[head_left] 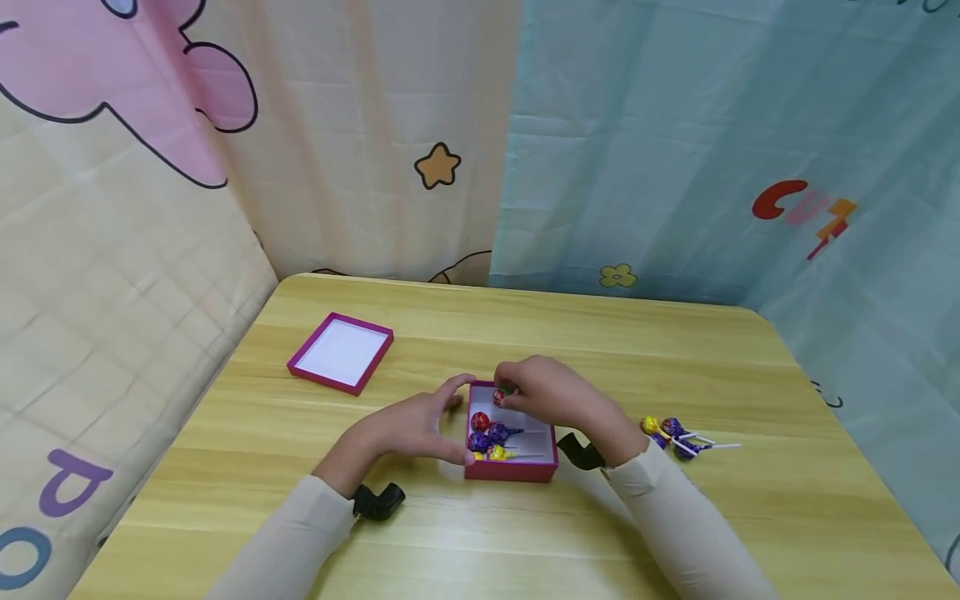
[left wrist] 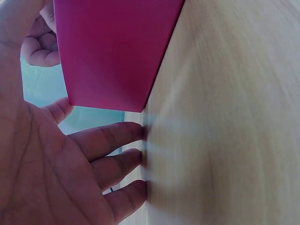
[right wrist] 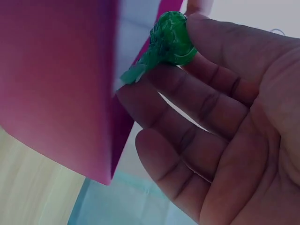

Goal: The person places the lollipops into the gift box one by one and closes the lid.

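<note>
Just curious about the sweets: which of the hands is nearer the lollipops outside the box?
Right. The right hand is over the box, left of those lollipops; the left hand is farther left, at the box's left side.

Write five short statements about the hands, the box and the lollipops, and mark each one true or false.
1. The right hand holds a lollipop with green on its wrapper. True.
2. The left hand is in the middle of the scattered lollipops on the right. False: it is at the left side of the box.
3. A red lollipop lies in the box. True.
4. The box is covered by its lid. False: the box is open, and the lid lies apart on the table, to the left.
5. Every lollipop is inside the box. False: a group of lollipops lies on the table to the right of the box.
</note>
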`<state>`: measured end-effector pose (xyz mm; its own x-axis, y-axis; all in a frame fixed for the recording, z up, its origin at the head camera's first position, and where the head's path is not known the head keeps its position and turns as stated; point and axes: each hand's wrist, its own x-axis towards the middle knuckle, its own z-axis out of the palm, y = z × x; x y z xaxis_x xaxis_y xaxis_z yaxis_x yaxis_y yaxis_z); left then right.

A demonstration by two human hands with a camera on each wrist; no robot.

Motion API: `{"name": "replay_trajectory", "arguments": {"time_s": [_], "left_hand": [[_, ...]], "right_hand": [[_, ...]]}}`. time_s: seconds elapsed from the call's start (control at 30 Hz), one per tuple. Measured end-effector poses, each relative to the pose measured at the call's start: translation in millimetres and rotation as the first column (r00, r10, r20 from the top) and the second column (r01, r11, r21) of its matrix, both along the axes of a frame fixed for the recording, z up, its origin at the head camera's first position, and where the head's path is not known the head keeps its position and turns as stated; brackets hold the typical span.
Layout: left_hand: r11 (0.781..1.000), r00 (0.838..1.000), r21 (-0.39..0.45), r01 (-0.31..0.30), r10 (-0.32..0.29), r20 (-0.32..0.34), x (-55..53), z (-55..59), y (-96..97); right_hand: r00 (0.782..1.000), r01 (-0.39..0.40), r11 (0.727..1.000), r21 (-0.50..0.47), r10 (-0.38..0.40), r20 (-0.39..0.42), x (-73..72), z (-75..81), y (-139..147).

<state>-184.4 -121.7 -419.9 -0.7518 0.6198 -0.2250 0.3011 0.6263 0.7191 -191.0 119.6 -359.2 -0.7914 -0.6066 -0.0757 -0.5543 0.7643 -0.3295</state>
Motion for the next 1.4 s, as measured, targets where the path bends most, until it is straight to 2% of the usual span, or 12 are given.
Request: {"name": "replay_trajectory", "arguments": {"time_s": [0.23,0.47,0.93,1.2,1.4], "left_hand": [[1.000,1.000,0.011,-0.011,0.011,-0.003,2.1,0.5,-4.5],[1.000,1.000,0.016,0.004,-0.004,-0.009,0.4,0.6,-4.5],[1.000,1.000,0.003,0.013,-0.013,0.006,-0.1,0.8,-4.0],[1.000,1.000,0.003,0.022,-0.022,-0.004,-2.3,-2.4,-2.9],[1.000,1.000,-0.007,0.016,-0.016,0.007,-1.2,-0.1,-2.4]], "right_hand": [[0.999,-0.040,0.999,0.024,0.040,0.008,-0.5,-2.4,-6.5],[0.997,-0.076,0.995,0.069,0.077,-0.015,-1.7,-8.1,-8.7],[0.994,-0.088,0.978,0.188,0.099,-0.051,-1.1,-23.4,-16.0],[0.993,-0.079,0.977,0.199,0.094,-0.067,-1.0,-27.7,-16.0],[0.995,-0.066,0.979,0.194,0.078,-0.057,-0.8,-29.3,-14.9]]}}
